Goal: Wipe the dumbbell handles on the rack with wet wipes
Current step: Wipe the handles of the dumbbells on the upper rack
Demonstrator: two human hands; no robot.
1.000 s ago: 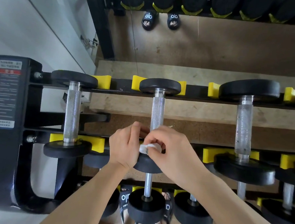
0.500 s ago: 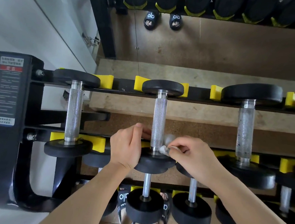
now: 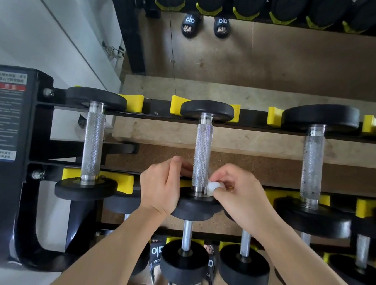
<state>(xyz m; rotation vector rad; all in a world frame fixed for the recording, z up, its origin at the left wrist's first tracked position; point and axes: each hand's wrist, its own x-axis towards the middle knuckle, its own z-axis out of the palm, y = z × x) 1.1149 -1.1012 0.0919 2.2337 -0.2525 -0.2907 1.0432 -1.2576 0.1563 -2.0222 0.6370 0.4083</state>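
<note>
Three dumbbells lie on the top tier of the black rack (image 3: pixel 9 172) with yellow cradles. The middle dumbbell (image 3: pixel 202 152) has a knurled silver handle. My right hand (image 3: pixel 239 192) pinches a small white wet wipe (image 3: pixel 212 187) against the lower right side of that handle, near the front weight plate. My left hand (image 3: pixel 162 185) rests on the left side of the same dumbbell, gripping its near plate and the handle's lower end. The left dumbbell (image 3: pixel 93 143) and the right dumbbell (image 3: pixel 312 162) sit untouched; the right handle looks wet and spotted.
Lower tiers hold more dumbbells (image 3: pixel 184 262) below my arms. A mirror (image 3: pixel 280 59) behind the rack reflects black sandals and weights. A white wall (image 3: pixel 33 26) stands at the left. My sandalled feet (image 3: pixel 156 257) show under the rack.
My right hand has carried the wipe from the front of the handle around to its right side. The left hand has stayed on the dumbbell. The camera shifted slightly.
</note>
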